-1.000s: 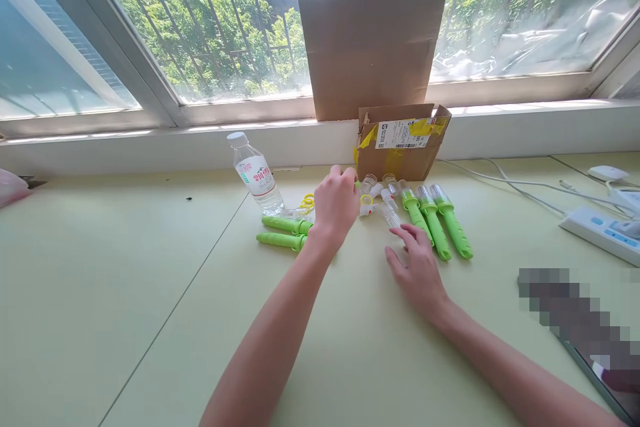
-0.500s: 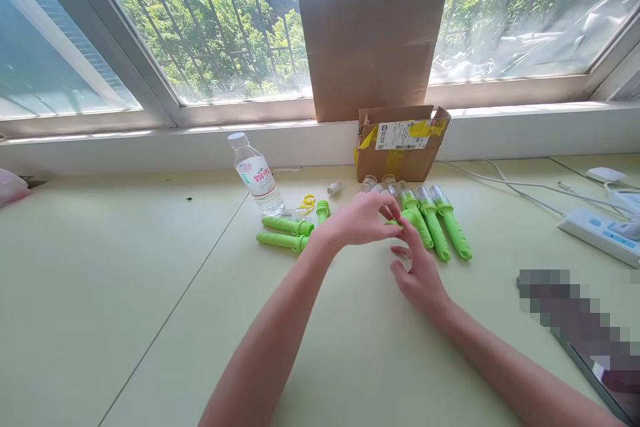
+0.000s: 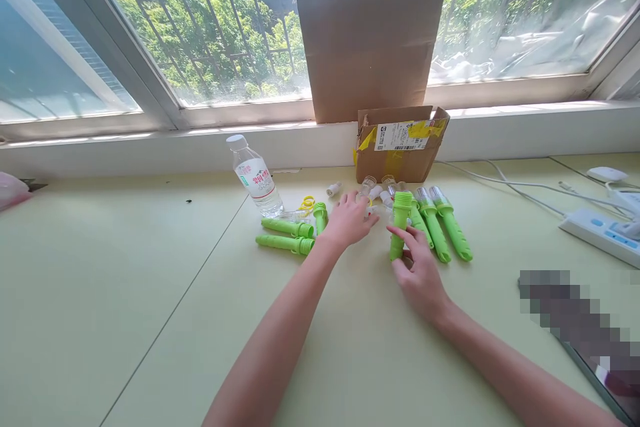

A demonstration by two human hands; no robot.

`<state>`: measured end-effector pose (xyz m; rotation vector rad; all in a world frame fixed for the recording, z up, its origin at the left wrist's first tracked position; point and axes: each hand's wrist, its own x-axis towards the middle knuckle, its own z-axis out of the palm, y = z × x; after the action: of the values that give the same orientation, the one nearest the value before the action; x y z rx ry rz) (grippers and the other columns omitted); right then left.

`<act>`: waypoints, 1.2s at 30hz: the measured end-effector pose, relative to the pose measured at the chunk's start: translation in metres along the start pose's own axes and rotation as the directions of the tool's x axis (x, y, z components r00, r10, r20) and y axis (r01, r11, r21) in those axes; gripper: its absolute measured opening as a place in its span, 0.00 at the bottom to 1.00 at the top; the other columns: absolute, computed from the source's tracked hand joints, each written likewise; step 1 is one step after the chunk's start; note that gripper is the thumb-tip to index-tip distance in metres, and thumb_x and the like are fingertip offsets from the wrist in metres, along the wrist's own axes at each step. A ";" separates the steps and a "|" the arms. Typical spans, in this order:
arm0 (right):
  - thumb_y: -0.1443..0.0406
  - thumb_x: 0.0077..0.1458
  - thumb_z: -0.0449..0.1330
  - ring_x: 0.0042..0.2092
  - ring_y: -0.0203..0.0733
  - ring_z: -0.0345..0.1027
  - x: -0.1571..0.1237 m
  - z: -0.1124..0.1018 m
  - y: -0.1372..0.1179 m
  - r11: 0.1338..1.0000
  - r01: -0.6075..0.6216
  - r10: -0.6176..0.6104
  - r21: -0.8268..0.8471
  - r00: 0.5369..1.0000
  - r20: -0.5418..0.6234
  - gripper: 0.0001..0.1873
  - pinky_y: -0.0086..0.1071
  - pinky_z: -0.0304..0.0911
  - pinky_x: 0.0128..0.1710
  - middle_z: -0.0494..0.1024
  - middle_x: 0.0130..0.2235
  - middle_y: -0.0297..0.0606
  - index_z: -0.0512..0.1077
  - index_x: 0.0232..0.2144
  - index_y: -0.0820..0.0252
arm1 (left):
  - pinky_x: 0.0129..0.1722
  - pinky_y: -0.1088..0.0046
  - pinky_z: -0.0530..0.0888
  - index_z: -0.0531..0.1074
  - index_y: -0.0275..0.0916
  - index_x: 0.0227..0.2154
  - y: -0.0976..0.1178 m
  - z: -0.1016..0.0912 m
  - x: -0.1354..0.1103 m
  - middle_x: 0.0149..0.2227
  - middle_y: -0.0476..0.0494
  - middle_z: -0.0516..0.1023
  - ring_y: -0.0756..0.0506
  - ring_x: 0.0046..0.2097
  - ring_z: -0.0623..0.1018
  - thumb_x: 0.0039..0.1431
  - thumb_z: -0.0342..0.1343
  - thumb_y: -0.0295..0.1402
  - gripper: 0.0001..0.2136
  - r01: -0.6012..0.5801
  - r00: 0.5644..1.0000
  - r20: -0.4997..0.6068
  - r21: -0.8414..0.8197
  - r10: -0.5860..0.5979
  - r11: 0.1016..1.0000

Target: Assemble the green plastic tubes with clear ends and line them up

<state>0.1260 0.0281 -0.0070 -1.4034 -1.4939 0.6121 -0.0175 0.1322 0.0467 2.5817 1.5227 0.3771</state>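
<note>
My right hand (image 3: 419, 270) is closed around a green plastic handle (image 3: 401, 213), a tube with its threaded end tilted up. To the left, my left hand (image 3: 349, 219) hovers low over small clear and white parts with its fingers apart. Just beyond its fingertips lie a clear plastic cap (image 3: 369, 184) and a white cylindrical piece (image 3: 385, 198). Beside my right hand, several green handles with clear caps lie in a row, such as the outermost capped handle (image 3: 454, 223). Two uncapped green handles (image 3: 285, 244) and a short green piece (image 3: 321, 217) lie left of my left hand.
A water bottle (image 3: 257, 177) stands at the back left, near yellow rings (image 3: 307, 205). A cardboard box (image 3: 397, 153) sits against the sill. On the right are a power strip (image 3: 600, 235), white cables and a partly blurred phone-like device (image 3: 585, 363).
My hands have moved apart. The left has drawn back leftward to the small parts, while the right now holds the green handle tilted up, with its threaded end in plain view.
</note>
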 end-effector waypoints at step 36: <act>0.72 0.49 0.50 0.30 0.34 0.63 0.001 0.000 -0.003 0.997 -0.035 0.037 -0.068 0.999 0.030 0.27 0.32 0.63 0.29 0.61 0.54 0.45 0.67 0.53 0.56 | 0.52 0.56 0.61 0.62 0.38 0.55 -0.010 0.048 0.001 0.53 0.37 0.68 0.37 0.55 0.65 0.57 0.51 0.45 0.25 0.026 0.986 -0.166 -0.039 -0.032 0.999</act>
<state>0.1252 0.0284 -0.0044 -1.4809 -1.5291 0.6134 -0.0123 0.1392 -0.0020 2.5537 1.5870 0.6264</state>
